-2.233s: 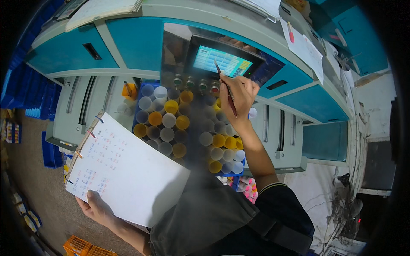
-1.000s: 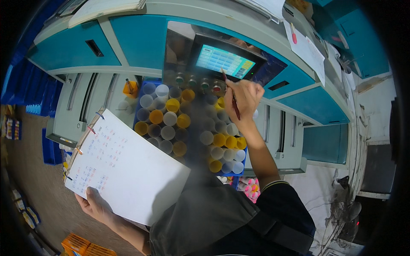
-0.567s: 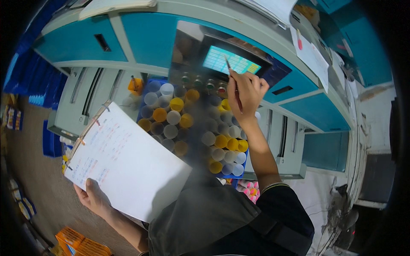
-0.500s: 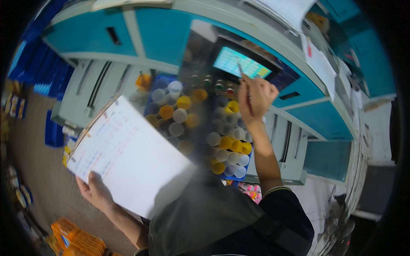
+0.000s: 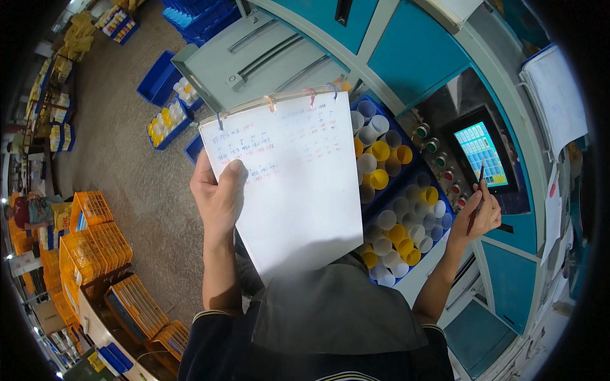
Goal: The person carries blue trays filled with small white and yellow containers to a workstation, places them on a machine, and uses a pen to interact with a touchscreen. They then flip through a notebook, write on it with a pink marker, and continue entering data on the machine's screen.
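My left hand [image 5: 219, 193] grips a ring-bound notebook [image 5: 298, 209] at its left edge, thumb on top of the page. Blue and red handwriting fills the page's upper part; below that the paper is white. In my right hand [image 5: 480, 216] is a dark reddish pen [image 5: 471, 223], pinched between the fingers. Its tip is at the lower part of a lit touchscreen [image 5: 476, 146] on the machine panel; whether it touches the glass I cannot tell. Green and red push buttons [image 5: 448, 174] line the panel beside the screen.
Blue crates [image 5: 395, 190] of white and yellow tubes stand between notebook and panel. A teal machine cabinet [image 5: 413, 44] curves along the right. More blue crates [image 5: 154, 79] sit on the floor [image 5: 127, 127]. Orange crates [image 5: 95, 247] are stacked lower left, near another person [image 5: 32, 209].
My view has turned left, so panel and right hand now lie farther right. The notebook appears more upright and central. The pen tip has shifted toward the screen's lower part.
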The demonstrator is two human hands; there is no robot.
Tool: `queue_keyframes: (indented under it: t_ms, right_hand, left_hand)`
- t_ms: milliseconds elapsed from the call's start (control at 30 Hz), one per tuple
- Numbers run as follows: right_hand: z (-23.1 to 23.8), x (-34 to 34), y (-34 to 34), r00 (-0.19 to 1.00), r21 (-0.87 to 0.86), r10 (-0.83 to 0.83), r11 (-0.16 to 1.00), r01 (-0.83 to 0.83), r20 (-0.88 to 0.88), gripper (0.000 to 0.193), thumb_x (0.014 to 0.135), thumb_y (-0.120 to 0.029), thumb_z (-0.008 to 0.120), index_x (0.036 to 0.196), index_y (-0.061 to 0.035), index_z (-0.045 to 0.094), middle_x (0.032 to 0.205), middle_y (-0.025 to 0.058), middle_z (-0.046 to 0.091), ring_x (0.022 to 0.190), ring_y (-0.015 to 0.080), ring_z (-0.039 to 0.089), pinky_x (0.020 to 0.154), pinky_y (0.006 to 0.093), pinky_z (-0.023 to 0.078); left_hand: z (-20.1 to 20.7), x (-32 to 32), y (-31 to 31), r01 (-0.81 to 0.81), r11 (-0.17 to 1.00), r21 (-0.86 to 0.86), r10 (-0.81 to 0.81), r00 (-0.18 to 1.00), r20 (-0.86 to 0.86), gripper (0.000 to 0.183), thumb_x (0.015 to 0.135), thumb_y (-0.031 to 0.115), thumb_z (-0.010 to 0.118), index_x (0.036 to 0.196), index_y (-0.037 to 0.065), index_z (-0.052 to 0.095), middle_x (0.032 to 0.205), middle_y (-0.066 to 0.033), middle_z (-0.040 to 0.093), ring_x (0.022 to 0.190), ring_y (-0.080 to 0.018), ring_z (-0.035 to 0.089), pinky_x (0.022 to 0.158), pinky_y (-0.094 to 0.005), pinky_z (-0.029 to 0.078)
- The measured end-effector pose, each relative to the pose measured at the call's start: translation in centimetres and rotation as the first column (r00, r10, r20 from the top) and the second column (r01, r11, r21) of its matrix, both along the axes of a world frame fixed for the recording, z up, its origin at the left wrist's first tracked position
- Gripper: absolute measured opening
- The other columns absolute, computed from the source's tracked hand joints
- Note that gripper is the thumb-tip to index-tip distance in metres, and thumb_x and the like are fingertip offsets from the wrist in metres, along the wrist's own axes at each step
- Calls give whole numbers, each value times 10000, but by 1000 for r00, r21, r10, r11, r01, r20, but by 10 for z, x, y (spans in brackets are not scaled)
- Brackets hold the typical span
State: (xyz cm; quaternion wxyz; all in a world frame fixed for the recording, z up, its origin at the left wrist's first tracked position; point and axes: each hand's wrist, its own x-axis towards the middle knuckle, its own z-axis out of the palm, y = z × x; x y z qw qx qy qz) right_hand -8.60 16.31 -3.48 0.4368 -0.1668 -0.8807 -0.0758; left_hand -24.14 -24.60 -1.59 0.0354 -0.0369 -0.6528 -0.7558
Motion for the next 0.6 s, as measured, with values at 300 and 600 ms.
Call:
queue_keyframes:
  t_ms: [300,600]
  right_hand:
    - [5,8,2,993,152,-113,983,106,33,196,897,-85,635,1072,-73,722,850,66,702,834,234,621,785,371,409]
    - [1,6,3,998,-63,-29,998,25,-58,276,777,-23,706,1049,-70,697,840,37,646,862,199,589,865,389,305]
  left_hand:
    - [-17,-2,-13,-45,994,-98,37,996,-83,247,944,179,645,1117,9,598,850,-3,622,691,-49,525,600,-207,432]
    - [-32,-14,-31,-36,997,-70,32,998,-54,492,920,197,676,1300,-67,508,1163,-136,636,1022,-146,598,888,-279,452]
